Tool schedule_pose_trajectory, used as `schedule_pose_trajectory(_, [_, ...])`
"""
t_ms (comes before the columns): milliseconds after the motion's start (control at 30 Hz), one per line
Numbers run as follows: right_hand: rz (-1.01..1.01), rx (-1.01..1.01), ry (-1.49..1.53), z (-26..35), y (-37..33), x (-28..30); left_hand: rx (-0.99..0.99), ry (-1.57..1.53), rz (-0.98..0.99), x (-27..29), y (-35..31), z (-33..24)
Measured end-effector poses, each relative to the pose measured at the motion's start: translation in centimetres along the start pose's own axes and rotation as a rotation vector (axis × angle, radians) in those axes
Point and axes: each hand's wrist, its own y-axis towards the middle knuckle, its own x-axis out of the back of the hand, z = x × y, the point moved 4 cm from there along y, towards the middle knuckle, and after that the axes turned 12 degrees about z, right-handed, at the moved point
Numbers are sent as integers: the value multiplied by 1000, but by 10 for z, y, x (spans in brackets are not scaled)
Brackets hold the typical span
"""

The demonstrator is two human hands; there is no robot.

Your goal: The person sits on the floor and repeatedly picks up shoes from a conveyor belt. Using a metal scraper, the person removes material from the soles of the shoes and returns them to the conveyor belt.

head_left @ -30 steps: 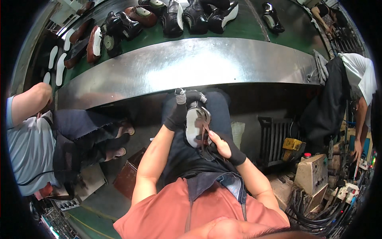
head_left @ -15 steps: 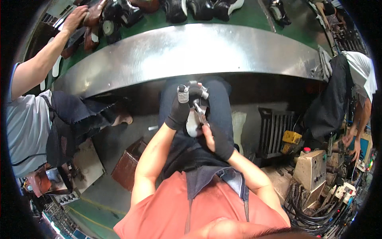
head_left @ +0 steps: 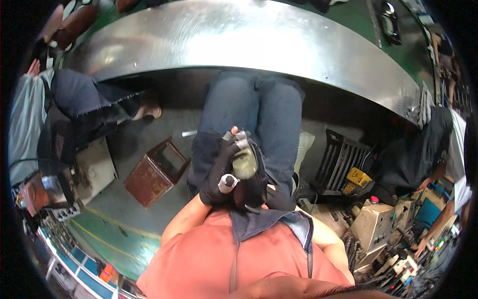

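Gripping a blurred dark shoe (head_left: 248,184), your left hand (head_left: 219,173) curls round its side; your right hand (head_left: 277,196) is mostly hidden, its grip unclear.

The shoe (head_left: 244,164) is in my left hand (head_left: 218,174), close before me: black, its pale greenish rounded end pointing away, details blurred.

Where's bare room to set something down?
The metal ledge is bare, between the green bench top and your thighs, as far as the grey cloth at right. Lower right is crowded: slatted frame, yellow block, control box.
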Motion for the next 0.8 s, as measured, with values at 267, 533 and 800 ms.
schedule_pose_trajectory(267, [-115, 210, -150, -18, -31, 1, -119, 119, 19, 2, -4, 15])
schedule_pose_trajectory(533, [92, 165, 97, -76, -23, -31, -146, 9, 166, 4, 9, 24])
schedule_pose_trajectory(800, [118, 135, 2, -32, -10, 13, 80, 290, 40, 5, 10, -69])
